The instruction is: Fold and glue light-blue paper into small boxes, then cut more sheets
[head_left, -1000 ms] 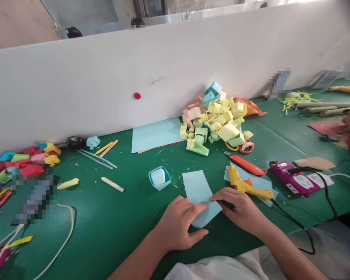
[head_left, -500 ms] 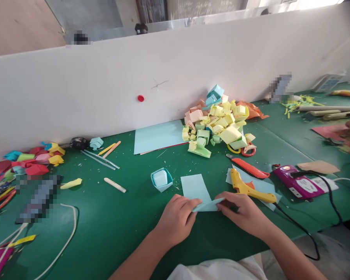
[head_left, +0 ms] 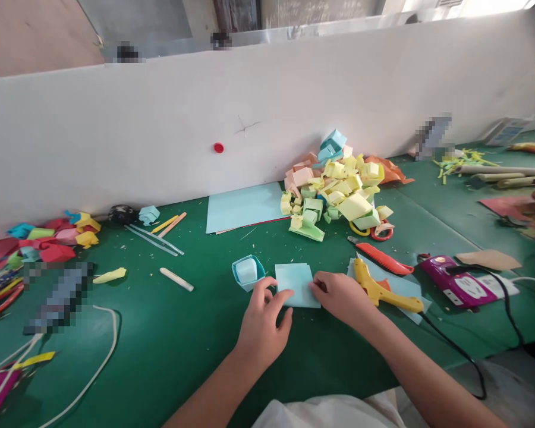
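Now that the blue paper [head_left: 298,280] has been doubled over on the tabletop [head_left: 205,345], just ahead of the loosely spread left hand [head_left: 264,324] touching it, one fold seems laid, though whether its edge is pinched by the curled right hand [head_left: 341,292] cannot be told.

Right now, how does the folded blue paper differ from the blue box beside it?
The folded paper lies nearly flat; the blue box has raised walls. The folded paper looks light blue; the blue box has darker walls around a paler piece. Both rest on the green table.
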The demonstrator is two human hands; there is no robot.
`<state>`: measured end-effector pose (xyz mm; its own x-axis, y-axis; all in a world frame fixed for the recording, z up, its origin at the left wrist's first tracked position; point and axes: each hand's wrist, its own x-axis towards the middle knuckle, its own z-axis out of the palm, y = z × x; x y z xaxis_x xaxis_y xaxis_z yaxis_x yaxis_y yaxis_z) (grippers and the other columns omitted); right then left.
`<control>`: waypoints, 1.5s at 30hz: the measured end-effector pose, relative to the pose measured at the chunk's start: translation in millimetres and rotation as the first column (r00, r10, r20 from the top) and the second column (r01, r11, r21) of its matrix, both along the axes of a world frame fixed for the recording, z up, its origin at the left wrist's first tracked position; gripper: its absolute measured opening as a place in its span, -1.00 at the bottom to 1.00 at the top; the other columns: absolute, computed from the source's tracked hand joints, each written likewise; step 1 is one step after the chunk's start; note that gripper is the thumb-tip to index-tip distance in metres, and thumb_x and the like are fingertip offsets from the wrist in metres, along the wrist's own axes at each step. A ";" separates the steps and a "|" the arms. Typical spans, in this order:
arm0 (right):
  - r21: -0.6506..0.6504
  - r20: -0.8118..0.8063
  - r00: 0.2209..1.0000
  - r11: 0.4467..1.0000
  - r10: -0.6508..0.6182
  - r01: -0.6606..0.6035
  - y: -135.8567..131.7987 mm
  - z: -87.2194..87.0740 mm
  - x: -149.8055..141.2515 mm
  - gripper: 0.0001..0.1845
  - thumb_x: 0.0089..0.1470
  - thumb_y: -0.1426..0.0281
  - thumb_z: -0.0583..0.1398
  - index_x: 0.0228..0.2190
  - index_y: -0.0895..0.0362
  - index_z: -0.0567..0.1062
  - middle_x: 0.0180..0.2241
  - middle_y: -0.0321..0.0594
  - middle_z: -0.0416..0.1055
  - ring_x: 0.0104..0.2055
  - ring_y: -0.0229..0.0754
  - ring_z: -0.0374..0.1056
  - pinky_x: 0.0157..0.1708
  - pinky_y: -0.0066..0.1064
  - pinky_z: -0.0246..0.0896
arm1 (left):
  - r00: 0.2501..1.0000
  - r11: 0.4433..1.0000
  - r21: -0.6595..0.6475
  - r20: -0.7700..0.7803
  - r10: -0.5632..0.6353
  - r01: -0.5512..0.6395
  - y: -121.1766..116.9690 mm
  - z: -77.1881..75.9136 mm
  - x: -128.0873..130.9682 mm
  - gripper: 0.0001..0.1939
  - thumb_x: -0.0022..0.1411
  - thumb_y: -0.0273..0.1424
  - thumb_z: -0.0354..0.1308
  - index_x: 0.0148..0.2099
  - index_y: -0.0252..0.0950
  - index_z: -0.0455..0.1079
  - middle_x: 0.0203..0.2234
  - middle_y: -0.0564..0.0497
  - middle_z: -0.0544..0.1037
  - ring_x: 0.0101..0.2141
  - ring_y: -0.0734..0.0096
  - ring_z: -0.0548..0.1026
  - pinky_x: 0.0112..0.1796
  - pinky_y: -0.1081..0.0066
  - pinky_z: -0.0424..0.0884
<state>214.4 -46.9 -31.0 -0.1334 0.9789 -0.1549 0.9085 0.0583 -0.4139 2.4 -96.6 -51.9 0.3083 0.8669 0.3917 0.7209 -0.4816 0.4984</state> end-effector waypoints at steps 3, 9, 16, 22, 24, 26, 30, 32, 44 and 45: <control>0.006 0.049 0.999 1.000 -0.009 0.008 3.7 -0.7 -2.6 -0.73 0.24 0.33 0.14 -0.51 0.08 0.39 -0.53 -0.26 0.46 -0.46 -0.17 0.33 -0.52 -0.38 -0.19 | 0.996 0.995 0.066 -0.056 -0.075 0.079 0.1 0.4 1.8 -0.77 0.34 -0.53 0.09 -0.04 -0.21 0.49 -0.07 -0.10 0.47 -0.20 0.24 0.47 -0.17 0.20 0.50; 0.018 0.108 0.994 1.000 -0.019 0.017 6.7 -2.8 -5.3 -0.69 0.26 0.28 0.13 -0.51 0.07 0.42 -0.51 -0.24 0.49 -0.43 -0.17 0.37 -0.52 -0.37 -0.20 | 0.978 0.978 0.084 -0.102 -0.184 0.193 2.5 3.4 4.7 -0.72 0.36 -0.56 0.06 0.03 -0.24 0.46 -0.10 -0.07 0.57 -0.06 0.15 0.48 -0.08 0.13 0.42; 0.029 0.141 0.989 0.999 -0.048 0.044 8.4 -8.1 -6.9 -0.69 0.28 0.23 0.11 -0.47 0.05 0.47 -0.47 -0.24 0.54 -0.41 -0.14 0.42 -0.51 -0.37 -0.19 | 0.968 0.978 0.016 -0.146 -0.205 0.210 2.8 1.1 2.5 -0.66 0.35 -0.55 0.06 0.11 -0.23 0.46 -0.05 -0.08 0.57 -0.05 0.11 0.47 -0.06 0.09 0.41; 0.046 0.140 0.988 0.997 -0.065 0.060 7.1 -10.7 -7.3 -0.69 0.28 0.21 0.11 -0.45 0.04 0.50 -0.46 -0.25 0.56 -0.40 -0.14 0.44 -0.51 -0.37 -0.18 | 0.962 0.976 -0.038 -0.166 -0.217 0.214 4.4 2.3 2.4 -0.62 0.35 -0.58 0.06 0.14 -0.20 0.46 -0.04 -0.05 0.57 -0.05 0.12 0.47 -0.08 0.09 0.42; 0.049 0.139 0.988 0.997 -0.068 0.062 6.9 -10.9 -7.3 -0.69 0.28 0.21 0.11 -0.45 0.04 0.50 -0.46 -0.26 0.55 -0.40 -0.15 0.44 -0.51 -0.37 -0.18 | 0.961 0.976 -0.037 -0.171 -0.219 0.216 5.0 3.2 2.6 -0.61 0.35 -0.58 0.06 0.14 -0.20 0.46 -0.04 -0.05 0.58 -0.06 0.13 0.47 -0.08 0.09 0.41; 0.051 0.138 0.988 0.997 -0.068 0.062 6.7 -10.8 -7.2 -0.69 0.27 0.22 0.12 -0.46 0.04 0.50 -0.46 -0.27 0.55 -0.40 -0.15 0.43 -0.51 -0.37 -0.18 | 0.959 0.975 -0.031 -0.179 -0.220 0.218 5.3 3.7 2.8 -0.61 0.35 -0.59 0.06 0.14 -0.20 0.46 -0.04 -0.05 0.58 -0.06 0.13 0.47 -0.09 0.09 0.41; 0.049 0.139 0.988 0.997 -0.067 0.060 6.3 -10.2 -7.0 -0.70 0.27 0.21 0.12 -0.46 0.04 0.49 -0.47 -0.28 0.55 -0.40 -0.15 0.43 -0.51 -0.37 -0.17 | 0.954 0.975 -0.014 -0.204 -0.218 0.220 5.3 2.8 3.0 -0.61 0.35 -0.59 0.06 0.14 -0.19 0.47 -0.04 -0.05 0.59 -0.08 0.14 0.48 -0.11 0.11 0.42; 0.048 0.140 0.988 0.997 -0.064 0.058 6.0 -10.1 -7.0 -0.70 0.27 0.21 0.13 -0.46 0.04 0.48 -0.47 -0.29 0.55 -0.40 -0.15 0.43 -0.51 -0.38 -0.17 | 0.952 0.976 0.001 -0.221 -0.211 0.217 5.3 1.4 2.9 -0.60 0.34 -0.61 0.06 0.14 -0.19 0.48 -0.05 -0.05 0.59 -0.09 0.16 0.48 -0.13 0.13 0.42; 0.047 0.142 0.988 0.998 -0.055 0.049 6.2 -10.6 -6.8 -0.69 0.28 0.19 0.12 -0.44 0.04 0.48 -0.46 -0.28 0.55 -0.40 -0.14 0.44 -0.51 -0.36 -0.18 | 0.939 0.976 0.067 -0.293 -0.177 0.205 6.9 -7.9 0.6 -0.67 0.39 -0.59 0.07 0.08 -0.21 0.52 -0.09 -0.02 0.62 -0.19 0.24 0.47 -0.18 0.22 0.42; 0.048 0.142 0.988 0.998 -0.054 0.048 6.0 -10.3 -6.8 -0.69 0.28 0.19 0.12 -0.44 0.04 0.48 -0.46 -0.28 0.56 -0.39 -0.14 0.44 -0.51 -0.37 -0.18 | 0.937 0.977 0.065 -0.302 -0.176 0.205 6.9 -7.7 0.5 -0.67 0.39 -0.59 0.08 0.08 -0.21 0.51 -0.09 -0.02 0.62 -0.21 0.24 0.46 -0.19 0.22 0.42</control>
